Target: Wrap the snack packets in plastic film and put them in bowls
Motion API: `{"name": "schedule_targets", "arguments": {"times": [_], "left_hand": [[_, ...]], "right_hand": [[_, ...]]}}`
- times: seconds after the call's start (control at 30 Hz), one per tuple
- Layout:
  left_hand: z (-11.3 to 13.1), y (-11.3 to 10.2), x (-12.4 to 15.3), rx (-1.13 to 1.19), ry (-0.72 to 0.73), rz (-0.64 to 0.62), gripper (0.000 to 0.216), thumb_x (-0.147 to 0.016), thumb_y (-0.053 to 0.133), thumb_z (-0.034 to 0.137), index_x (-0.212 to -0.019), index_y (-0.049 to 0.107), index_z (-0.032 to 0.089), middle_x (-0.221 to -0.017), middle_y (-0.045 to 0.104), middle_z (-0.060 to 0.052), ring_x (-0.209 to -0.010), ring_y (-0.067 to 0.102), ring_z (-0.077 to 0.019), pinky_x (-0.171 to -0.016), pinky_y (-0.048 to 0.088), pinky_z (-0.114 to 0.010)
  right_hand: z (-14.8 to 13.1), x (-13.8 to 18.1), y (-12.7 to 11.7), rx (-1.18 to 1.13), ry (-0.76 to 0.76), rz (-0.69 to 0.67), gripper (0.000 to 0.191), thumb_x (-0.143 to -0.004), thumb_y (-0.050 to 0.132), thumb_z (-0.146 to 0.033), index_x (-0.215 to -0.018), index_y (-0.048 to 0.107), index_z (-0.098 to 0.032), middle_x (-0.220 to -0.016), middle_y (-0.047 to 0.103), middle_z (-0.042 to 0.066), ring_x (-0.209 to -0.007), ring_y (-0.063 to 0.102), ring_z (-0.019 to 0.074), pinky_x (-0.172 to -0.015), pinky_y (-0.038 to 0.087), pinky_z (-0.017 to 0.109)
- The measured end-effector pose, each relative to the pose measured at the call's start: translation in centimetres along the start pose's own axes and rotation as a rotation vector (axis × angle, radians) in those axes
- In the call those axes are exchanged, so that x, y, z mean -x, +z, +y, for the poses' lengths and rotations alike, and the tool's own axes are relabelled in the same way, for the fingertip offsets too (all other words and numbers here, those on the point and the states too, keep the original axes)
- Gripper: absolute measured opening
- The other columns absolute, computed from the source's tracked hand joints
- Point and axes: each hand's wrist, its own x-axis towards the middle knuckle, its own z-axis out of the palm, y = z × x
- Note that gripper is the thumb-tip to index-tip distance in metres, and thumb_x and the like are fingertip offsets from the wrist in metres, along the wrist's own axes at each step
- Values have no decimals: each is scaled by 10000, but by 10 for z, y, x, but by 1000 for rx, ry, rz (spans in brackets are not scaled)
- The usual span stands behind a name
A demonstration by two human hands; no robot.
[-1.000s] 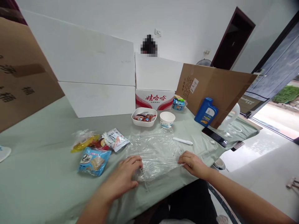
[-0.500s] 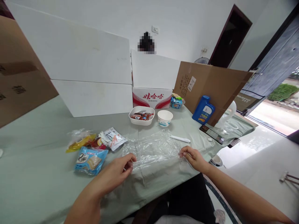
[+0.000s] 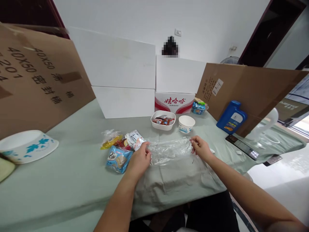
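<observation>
A sheet of clear, crinkled plastic film [image 3: 169, 152], perhaps a bag, lies across the cloth in front of me. My left hand [image 3: 143, 158] pinches its left edge, while my right hand [image 3: 200, 148] pinches the far right corner. Left of my left hand sit several food packets: a blue packet [image 3: 118, 159], a white packet [image 3: 135, 139] and a yellow packet [image 3: 111, 141]. Beyond the film stand a white tub [image 3: 163, 126] with red-wrapped snacks inside and a white paper cup [image 3: 186, 124]. A white stick-like piece is mostly hidden behind my right hand.
A large leaf-patterned bowl [image 3: 31, 146] stands at the left. White panels [image 3: 123, 101] and a cardboard sheet [image 3: 241, 83] border the table. On the right are a blue bottle [image 3: 232, 117] and a dark flat device [image 3: 242, 146]. A person's head shows behind the panels.
My hands have moved the plastic's near edge away from me, folding it toward the far edge. My view has turned left, bringing in the leaf-patterned bowl.
</observation>
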Motion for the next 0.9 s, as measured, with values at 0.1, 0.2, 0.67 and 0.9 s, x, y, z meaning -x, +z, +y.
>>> {"name": "schedule_targets", "arguments": {"times": [0.1, 0.2, 0.67, 0.9], "left_hand": [[3, 6, -8, -134, -81, 65, 420, -876, 442, 164, -1296, 422, 163, -1030, 692, -82, -975, 662, -228, -831, 455, -300], [5, 11, -12, -231, -147, 40, 444, -891, 447, 172, -1331, 398, 154, -1101, 684, -120, -1032, 647, -251, -850, 449, -324], [25, 46, 1, -410, 378, -60, 471, -884, 576, 333, -1339, 502, 235, -1449, 460, -83, -1379, 337, -314, -1136, 261, -502], [23, 51, 7, -419, 309, -339, 663, -862, 540, 530, -1454, 361, 289, -1588, 188, -52, -1467, 56, -330, -1153, 63, -603]], "right_hand": [[3, -22, 13, 144, 11, 17, 229, -906, 397, -362, -951, 570, -219, -735, 654, -5, -503, 631, 148, -525, 488, 278], [6, -33, 23, 322, -2, 11, 112, -875, 498, -275, -898, 591, -216, -797, 684, 47, -668, 666, 208, -635, 488, 320], [4, -25, 29, 791, -62, -116, 236, -982, 384, -334, -1013, 572, -194, -1037, 666, 96, -853, 660, 207, -696, 426, 283], [18, -31, -15, 838, -24, -28, 273, -948, 433, -294, -1097, 604, -142, -1067, 648, 149, -919, 644, 261, -762, 454, 346]]}}
